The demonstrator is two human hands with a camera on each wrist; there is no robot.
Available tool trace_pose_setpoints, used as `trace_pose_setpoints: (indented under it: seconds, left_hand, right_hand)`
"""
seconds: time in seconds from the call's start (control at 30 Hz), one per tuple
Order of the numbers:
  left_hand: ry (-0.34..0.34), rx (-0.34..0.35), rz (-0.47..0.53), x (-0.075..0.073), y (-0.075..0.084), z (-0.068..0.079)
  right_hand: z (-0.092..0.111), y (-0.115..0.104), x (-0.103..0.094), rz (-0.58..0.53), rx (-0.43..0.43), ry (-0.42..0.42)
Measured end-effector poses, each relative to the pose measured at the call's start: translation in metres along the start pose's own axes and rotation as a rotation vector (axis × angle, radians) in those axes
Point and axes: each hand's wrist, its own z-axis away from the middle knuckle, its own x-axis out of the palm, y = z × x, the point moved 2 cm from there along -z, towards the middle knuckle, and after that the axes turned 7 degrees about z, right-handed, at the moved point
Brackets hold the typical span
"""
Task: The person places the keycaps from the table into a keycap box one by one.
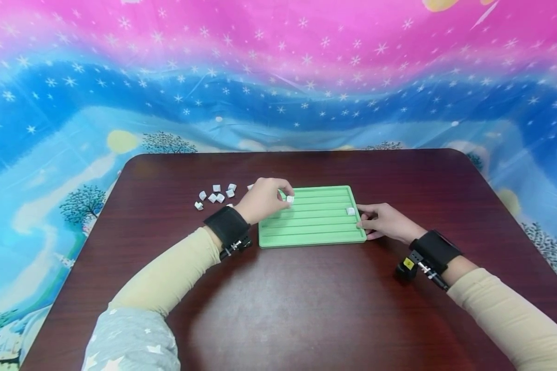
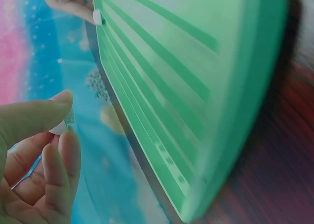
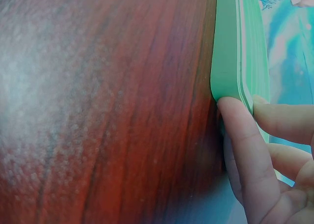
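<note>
A small white cube point(image 1: 290, 199) is pinched between the thumb and fingers of my left hand point(image 1: 264, 198), over the left part of a light green ridged tray point(image 1: 312, 239). The left wrist view shows this cube point(image 2: 60, 128) partly hidden by the fingertips. My right hand point(image 1: 387, 221) grips the tray's right edge, thumb on the rim. In the right wrist view, one finger point(image 3: 245, 145) lies along the outside of the tray's corner. Another white cube point(image 1: 350, 211) sits in a groove near the tray's right end.
Several loose white cubes point(image 1: 220, 198) lie on the dark brown table point(image 1: 278, 304) left of the tray, some partly hidden behind my left hand. A patterned pink and blue cloth point(image 1: 278, 93) hangs behind the table. Each wrist wears a black strap.
</note>
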Motion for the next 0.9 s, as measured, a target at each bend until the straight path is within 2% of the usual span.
trace_pose_setpoints:
  seconds: [0.2, 0.43, 0.57, 0.7, 0.9]
  left_hand:
    - [-0.020, 0.007, -0.007, 0.010, 0.011, -0.009]
    - [-0.034, 0.017, -0.077, 0.020, 0.021, -0.016]
    - [-0.050, 0.030, -0.073, 0.026, 0.026, -0.021]
    - [-0.067, 0.026, -0.072, 0.032, 0.029, -0.025]
    - [-0.067, -0.005, -0.131, 0.038, 0.033, -0.032]
  right_hand:
    - [0.000, -0.001, 0.001, 0.000, 0.005, 0.006]
    - [0.000, -0.002, 0.001, -0.002, 0.002, 0.009]
    - [0.001, -0.002, 0.001, -0.007, 0.002, 0.012]
    - [0.001, -0.002, 0.001, -0.006, -0.001, 0.011]
    - [0.002, -0.003, 0.002, -0.009, 0.005, 0.012]
